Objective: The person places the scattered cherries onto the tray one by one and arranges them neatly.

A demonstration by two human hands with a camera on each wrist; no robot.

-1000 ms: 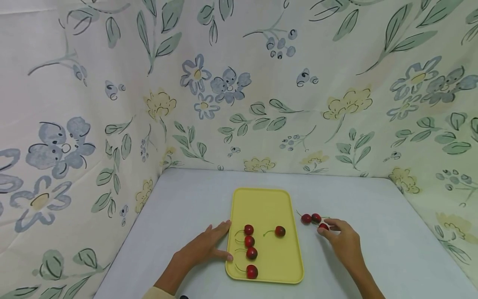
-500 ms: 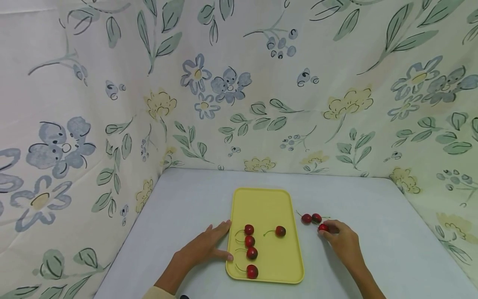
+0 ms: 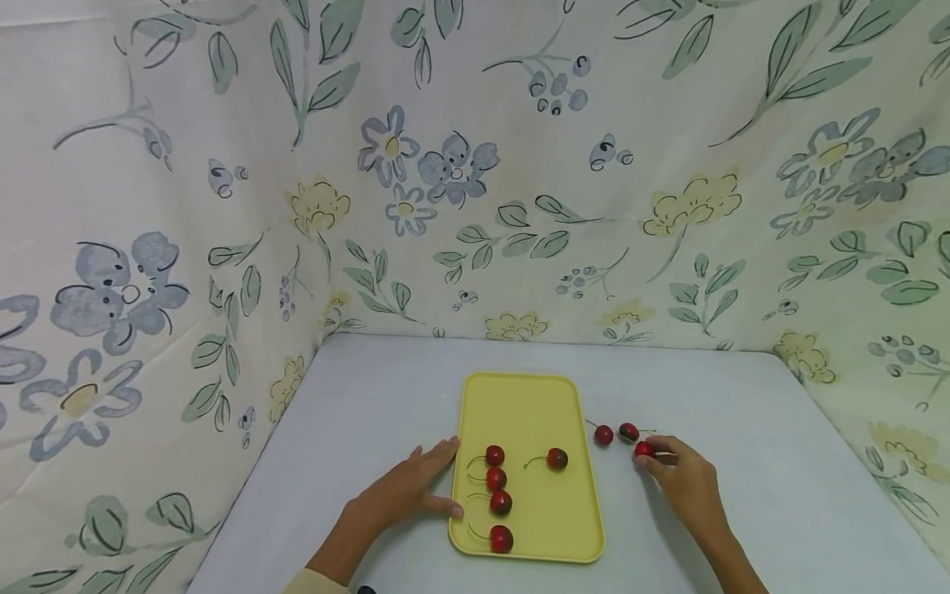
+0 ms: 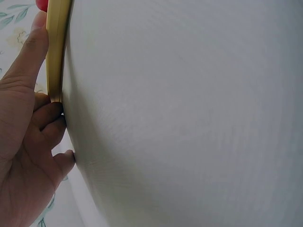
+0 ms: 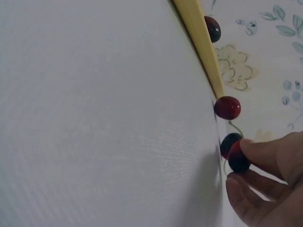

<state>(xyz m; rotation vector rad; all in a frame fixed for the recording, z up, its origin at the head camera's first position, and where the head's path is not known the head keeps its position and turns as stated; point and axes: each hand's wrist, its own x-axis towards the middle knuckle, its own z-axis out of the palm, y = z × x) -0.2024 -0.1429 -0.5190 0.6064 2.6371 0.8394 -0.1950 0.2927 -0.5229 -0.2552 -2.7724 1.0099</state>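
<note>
With the left hand (image 3: pixel 406 489) loosely extended, touching the left edge of the yellow tray (image 3: pixel 519 410); under a hard push, liable to roll the four cherries (image 3: pixel 496 479) inside; right of the tray, pinching a bright cherry (image 3: pixel 643 449) in the right hand (image 3: pixel 684 485), beside two loose cherries (image 3: pixel 604 435); possibly slipping from too light a pinch, or scattering those on lifting.

A yellow, round-cornered tray (image 3: pixel 519 404) bears five stemmed red cherries (image 3: pixel 500 503), four along its left side. Right of the tray lie two dark-red cherries (image 3: pixel 628 432), near a red cherry (image 3: pixel 643 450) pinched by the right hand (image 3: pixel 686 480).
</note>
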